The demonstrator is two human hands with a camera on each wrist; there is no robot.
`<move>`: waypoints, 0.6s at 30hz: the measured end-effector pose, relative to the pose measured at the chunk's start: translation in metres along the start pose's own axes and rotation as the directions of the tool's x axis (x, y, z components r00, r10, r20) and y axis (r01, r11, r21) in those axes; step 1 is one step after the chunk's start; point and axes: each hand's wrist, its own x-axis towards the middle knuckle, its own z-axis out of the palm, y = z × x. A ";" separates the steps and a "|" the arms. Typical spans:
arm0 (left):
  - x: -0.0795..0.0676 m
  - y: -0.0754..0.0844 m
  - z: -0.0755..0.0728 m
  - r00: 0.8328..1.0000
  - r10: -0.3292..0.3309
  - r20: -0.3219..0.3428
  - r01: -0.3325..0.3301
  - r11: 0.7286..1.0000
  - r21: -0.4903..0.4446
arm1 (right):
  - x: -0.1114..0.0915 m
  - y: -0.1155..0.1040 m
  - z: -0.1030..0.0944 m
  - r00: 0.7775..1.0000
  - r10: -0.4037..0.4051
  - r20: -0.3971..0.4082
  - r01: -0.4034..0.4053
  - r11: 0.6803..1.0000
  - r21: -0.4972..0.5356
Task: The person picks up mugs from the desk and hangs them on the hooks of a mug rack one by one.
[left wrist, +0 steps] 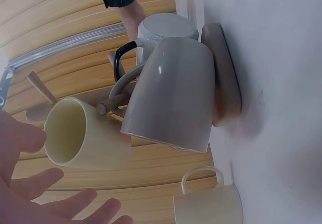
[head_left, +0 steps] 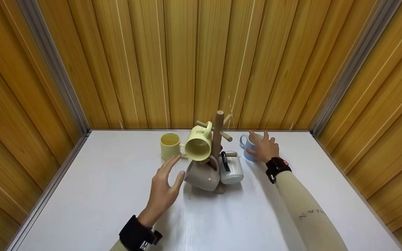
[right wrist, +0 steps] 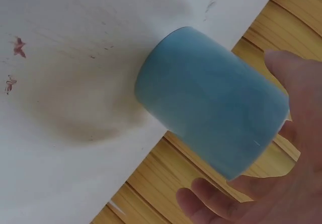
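Note:
Spread around the top of a blue mug [head_left: 248, 155], my right hand [head_left: 265, 149] has its thumb and fingers apart at the rim. In the right wrist view the blue mug [right wrist: 211, 103] stands on the table, its handle hidden. My left hand [head_left: 163, 190] hovers with parted fingers before a wooden mug tree [head_left: 217, 137], holding nothing. On the tree hang a pale yellow mug [head_left: 199, 147], mouth toward me, a grey mug [head_left: 203, 176], tilted mouth-down, and a white mug [head_left: 232, 171] with a black handle. The left fingers [left wrist: 75, 204] reach below the hanging yellow mug [left wrist: 90, 138].
A second yellow mug [head_left: 170, 149] stands upright on the white table [head_left: 124, 195], left of the tree. Bare wooden pegs [head_left: 226, 136] stick out near the top of the post. Wood-patterned walls [head_left: 138, 62] enclose the table at the back and sides.

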 end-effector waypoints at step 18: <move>-0.002 0.001 0.007 1.000 0.005 0.000 -0.005 1.000 -0.019 | 0.003 0.003 0.000 0.999 -0.050 0.020 0.049 0.998 0.042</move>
